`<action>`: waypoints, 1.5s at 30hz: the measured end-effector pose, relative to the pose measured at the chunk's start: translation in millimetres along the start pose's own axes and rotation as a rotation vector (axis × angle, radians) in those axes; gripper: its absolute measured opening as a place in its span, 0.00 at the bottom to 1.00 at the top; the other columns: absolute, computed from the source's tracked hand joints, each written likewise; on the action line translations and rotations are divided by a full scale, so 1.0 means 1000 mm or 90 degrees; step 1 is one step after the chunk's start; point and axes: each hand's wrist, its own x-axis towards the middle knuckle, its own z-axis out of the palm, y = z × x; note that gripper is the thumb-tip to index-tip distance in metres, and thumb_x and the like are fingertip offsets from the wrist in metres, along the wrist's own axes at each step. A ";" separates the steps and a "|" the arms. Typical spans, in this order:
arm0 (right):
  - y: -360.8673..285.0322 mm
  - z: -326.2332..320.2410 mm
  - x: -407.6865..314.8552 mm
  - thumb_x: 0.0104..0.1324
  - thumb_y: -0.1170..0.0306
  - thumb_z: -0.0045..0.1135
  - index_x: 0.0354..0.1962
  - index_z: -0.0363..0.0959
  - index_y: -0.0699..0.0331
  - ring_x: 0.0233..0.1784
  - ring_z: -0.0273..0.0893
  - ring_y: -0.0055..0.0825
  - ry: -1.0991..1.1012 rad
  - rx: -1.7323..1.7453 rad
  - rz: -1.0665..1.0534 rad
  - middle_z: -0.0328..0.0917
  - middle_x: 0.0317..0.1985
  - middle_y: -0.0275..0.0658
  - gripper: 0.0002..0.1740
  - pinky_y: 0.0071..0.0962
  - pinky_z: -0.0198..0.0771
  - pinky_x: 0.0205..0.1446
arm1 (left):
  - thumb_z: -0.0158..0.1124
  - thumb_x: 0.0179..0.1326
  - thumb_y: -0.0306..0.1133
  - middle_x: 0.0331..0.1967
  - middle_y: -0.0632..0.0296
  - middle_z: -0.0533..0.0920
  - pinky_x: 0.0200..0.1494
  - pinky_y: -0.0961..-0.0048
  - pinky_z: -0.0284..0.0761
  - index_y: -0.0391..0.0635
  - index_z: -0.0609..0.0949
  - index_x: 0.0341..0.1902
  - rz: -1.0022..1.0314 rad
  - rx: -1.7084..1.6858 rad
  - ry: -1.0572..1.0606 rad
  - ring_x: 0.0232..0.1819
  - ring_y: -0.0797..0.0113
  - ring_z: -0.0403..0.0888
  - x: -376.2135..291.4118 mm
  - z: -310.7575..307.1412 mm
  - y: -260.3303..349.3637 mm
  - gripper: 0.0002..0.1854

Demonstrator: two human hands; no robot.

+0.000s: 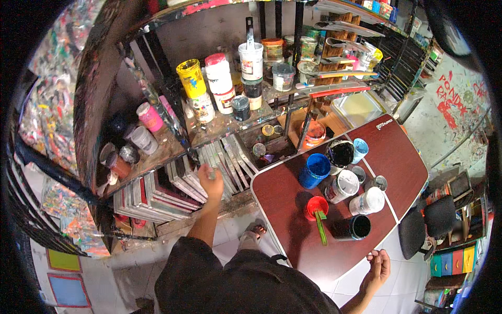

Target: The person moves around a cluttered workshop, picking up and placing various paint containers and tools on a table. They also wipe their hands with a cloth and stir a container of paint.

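My left hand [212, 181] is raised near the stored screen frames [228, 163] below the shelf; it is blurred, and whether it holds anything is unclear. Beyond the near edge of the dark red folding table [286, 251], my right hand [378, 263] has its fingers bent, with nothing clearly visible in them. On the table stand a blue paint tub [315, 171], a tub with black paint [340, 154], a light blue cup [360, 148], white tubs [367, 201] and a dark container [359, 227]. A green-handled tool [321, 231] rests across a red cup [316, 205].
Stacked paint tubs, one yellow [191, 78], stand on the paint-stained shelf [219, 127]. A pink container [150, 117] is farther left. Squeegees [341, 73] hang on a rack at the upper right. Black chairs [411, 233] and colored drawers [457, 261] are beyond the table to the right.
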 end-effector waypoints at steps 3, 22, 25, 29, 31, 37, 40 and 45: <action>-0.001 0.032 0.002 0.61 0.75 0.49 0.43 0.68 0.70 0.33 0.71 0.25 0.036 -0.004 -0.005 0.75 0.34 0.43 0.12 0.25 0.67 0.42 | 0.67 0.44 0.29 0.39 0.57 0.74 0.40 0.71 0.67 0.41 0.70 0.46 -0.027 0.013 -0.010 0.38 0.66 0.72 0.056 0.055 0.003 0.24; 0.012 0.168 -0.005 0.60 0.73 0.49 0.43 0.66 0.72 0.33 0.71 0.26 0.246 -0.134 0.035 0.73 0.35 0.44 0.14 0.25 0.69 0.41 | 0.76 0.28 0.48 0.56 0.37 0.58 0.61 0.55 0.51 0.26 0.55 0.58 0.032 -0.053 -0.095 0.60 0.44 0.55 0.232 0.321 0.022 0.57; 0.014 0.169 -0.014 0.60 0.74 0.49 0.43 0.67 0.73 0.34 0.72 0.27 0.301 -0.132 0.048 0.74 0.35 0.45 0.14 0.25 0.69 0.41 | 0.77 0.23 0.51 0.57 0.36 0.59 0.63 0.59 0.52 0.26 0.52 0.59 0.000 0.015 -0.128 0.61 0.45 0.55 0.250 0.331 0.024 0.63; 0.014 0.172 -0.014 0.60 0.73 0.49 0.43 0.67 0.74 0.34 0.72 0.27 0.326 -0.121 0.042 0.74 0.35 0.45 0.15 0.25 0.69 0.41 | 0.78 0.19 0.54 0.58 0.37 0.59 0.63 0.63 0.54 0.26 0.51 0.60 -0.026 0.044 -0.197 0.62 0.48 0.57 0.267 0.336 0.028 0.67; 0.013 0.176 -0.012 0.60 0.73 0.49 0.43 0.67 0.74 0.34 0.72 0.27 0.321 -0.137 0.044 0.74 0.35 0.45 0.15 0.25 0.69 0.41 | 0.78 0.19 0.53 0.58 0.37 0.59 0.62 0.63 0.55 0.28 0.51 0.61 -0.027 0.057 -0.211 0.62 0.49 0.57 0.272 0.338 0.028 0.67; 0.012 0.187 -0.003 0.60 0.71 0.50 0.41 0.68 0.72 0.33 0.72 0.27 0.300 -0.196 0.052 0.74 0.33 0.44 0.14 0.26 0.69 0.40 | 0.78 0.21 0.50 0.57 0.37 0.62 0.61 0.62 0.57 0.32 0.48 0.62 -0.041 -0.015 -0.257 0.59 0.47 0.61 0.285 0.345 0.019 0.66; 0.013 0.190 -0.001 0.60 0.69 0.50 0.41 0.68 0.72 0.32 0.72 0.27 0.302 -0.209 0.051 0.74 0.32 0.43 0.15 0.26 0.69 0.40 | 0.77 0.22 0.48 0.55 0.37 0.64 0.60 0.61 0.59 0.34 0.47 0.63 -0.052 0.004 -0.271 0.58 0.46 0.63 0.288 0.345 0.019 0.65; 0.013 0.192 -0.002 0.60 0.69 0.51 0.41 0.68 0.73 0.31 0.73 0.28 0.298 -0.214 0.052 0.74 0.32 0.43 0.15 0.25 0.69 0.39 | 0.76 0.23 0.45 0.54 0.38 0.65 0.59 0.62 0.59 0.36 0.49 0.63 -0.043 0.025 -0.240 0.57 0.47 0.64 0.287 0.345 0.022 0.63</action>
